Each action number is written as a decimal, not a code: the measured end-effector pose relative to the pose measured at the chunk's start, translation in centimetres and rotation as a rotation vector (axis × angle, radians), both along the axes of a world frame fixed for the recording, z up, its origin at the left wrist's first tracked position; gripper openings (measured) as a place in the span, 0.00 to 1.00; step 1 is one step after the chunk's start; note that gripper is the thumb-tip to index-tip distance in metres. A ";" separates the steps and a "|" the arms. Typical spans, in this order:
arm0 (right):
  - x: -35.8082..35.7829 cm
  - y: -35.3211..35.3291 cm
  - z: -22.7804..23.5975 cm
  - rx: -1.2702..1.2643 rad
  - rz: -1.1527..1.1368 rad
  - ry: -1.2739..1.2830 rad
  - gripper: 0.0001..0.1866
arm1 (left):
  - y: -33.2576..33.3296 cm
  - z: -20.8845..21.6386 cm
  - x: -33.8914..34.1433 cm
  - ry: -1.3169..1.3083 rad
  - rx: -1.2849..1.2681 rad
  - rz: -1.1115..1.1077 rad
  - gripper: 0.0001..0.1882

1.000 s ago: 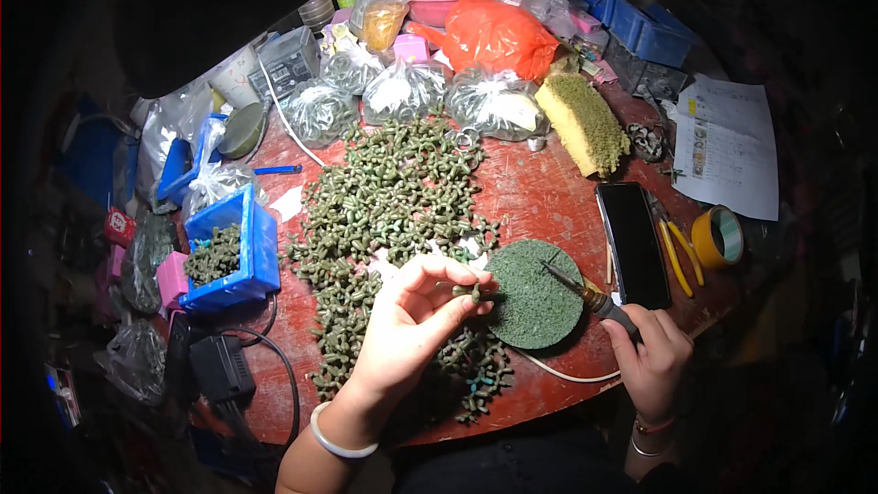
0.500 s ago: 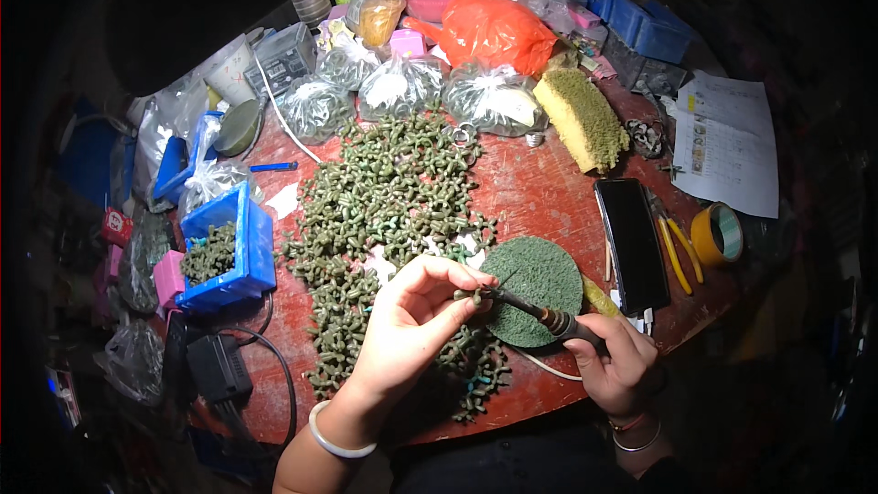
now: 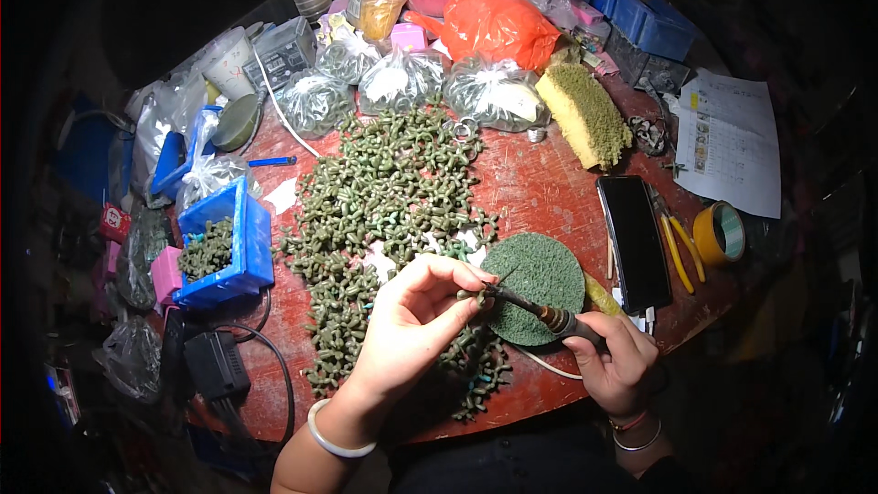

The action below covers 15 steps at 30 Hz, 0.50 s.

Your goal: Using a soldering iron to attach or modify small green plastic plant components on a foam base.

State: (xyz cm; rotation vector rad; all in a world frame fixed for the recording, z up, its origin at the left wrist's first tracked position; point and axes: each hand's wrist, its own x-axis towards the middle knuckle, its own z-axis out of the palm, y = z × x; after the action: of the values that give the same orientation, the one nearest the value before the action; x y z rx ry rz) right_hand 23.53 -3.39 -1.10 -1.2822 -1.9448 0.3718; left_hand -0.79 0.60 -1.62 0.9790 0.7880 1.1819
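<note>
Pinched between thumb and fingertips of my left hand [image 3: 416, 316] is a small dark-green knobbly piece [image 3: 482, 298]. My right hand [image 3: 615, 352] grips the dark handle of a soldering iron [image 3: 555, 319], whose thin tip reaches the piece. The exact contact is too small to make out. Beneath the tool lies a round green textured pad [image 3: 540, 265]. A broad heap of similar green branched pieces [image 3: 393, 192] spreads over the table behind and under my left hand, with some white paper showing through.
A blue bin [image 3: 254, 242] with more green pieces stands left, near a black power box [image 3: 217, 364] with cords. At right lie a phone [image 3: 631, 242], yellow-handled pliers [image 3: 679, 252], tape [image 3: 718, 233] and a printed sheet [image 3: 729, 142]. Filled plastic bags [image 3: 402, 82] and a sponge block [image 3: 572, 119] line the back.
Both hands hold nearly the same pose. The small piece and the iron's tip have shifted very slightly; the whole view has moved a little.
</note>
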 end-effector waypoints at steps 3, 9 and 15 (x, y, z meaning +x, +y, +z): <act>0.1 0.0 0.1 0.004 -0.003 -0.005 0.13 | 0.0 0.1 0.1 -0.001 0.000 -0.001 0.10; 0.0 0.1 -0.2 0.013 -0.002 0.004 0.14 | 0.0 -0.1 -0.1 -0.002 0.015 0.003 0.10; 0.0 0.0 -0.1 0.012 -0.009 -0.006 0.13 | 0.1 -0.1 0.0 -0.013 0.018 0.000 0.10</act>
State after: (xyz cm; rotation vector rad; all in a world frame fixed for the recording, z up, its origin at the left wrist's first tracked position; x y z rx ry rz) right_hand 23.56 -3.36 -1.19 -1.2858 -1.9430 0.3512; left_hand -0.81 0.69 -1.68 0.9857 0.7684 1.1962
